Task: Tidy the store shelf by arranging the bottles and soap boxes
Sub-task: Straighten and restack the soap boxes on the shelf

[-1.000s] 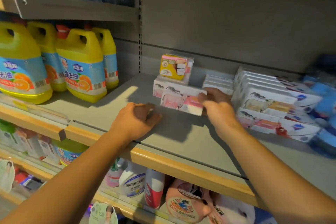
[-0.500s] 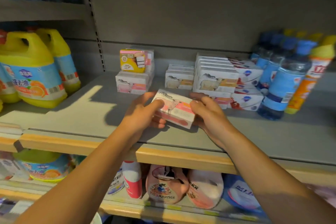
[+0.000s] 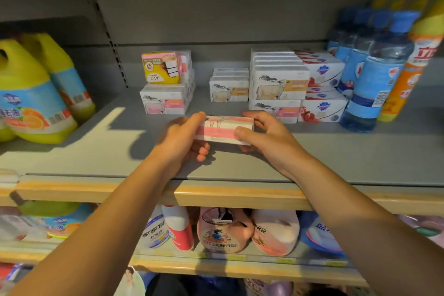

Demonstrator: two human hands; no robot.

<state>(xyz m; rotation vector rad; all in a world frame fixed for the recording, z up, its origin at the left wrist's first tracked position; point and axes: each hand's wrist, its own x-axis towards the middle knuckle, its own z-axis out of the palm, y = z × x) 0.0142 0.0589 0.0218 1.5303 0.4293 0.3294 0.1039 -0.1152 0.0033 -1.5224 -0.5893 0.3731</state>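
Both my hands hold one pink-and-white soap box [image 3: 222, 130] just above the grey shelf [image 3: 312, 156]. My left hand [image 3: 182, 139] grips its left end and my right hand [image 3: 264, 137] grips its right end, thumb on the front. Behind it stand soap boxes: a pink-and-white stack [image 3: 164, 102] with a yellow box [image 3: 161, 68] on top, a low cream pair [image 3: 229, 87], a taller stack [image 3: 280, 81], and red-and-white boxes [image 3: 322, 107]. Blue bottles [image 3: 374, 79] and an orange bottle [image 3: 406, 74] stand at the right.
Big yellow detergent jugs [image 3: 31, 94] fill the shelf's left end. A wooden-coloured rail [image 3: 228, 197] edges the shelf front. Below it, a lower shelf holds pouches and bottles [image 3: 223, 230]. A slotted upright [image 3: 108, 31] runs up the back panel.
My right hand lifted the pink soap box off the stack and my left hand joined it. The box has turned from tilted to level. The view swung right, revealing the bottles.
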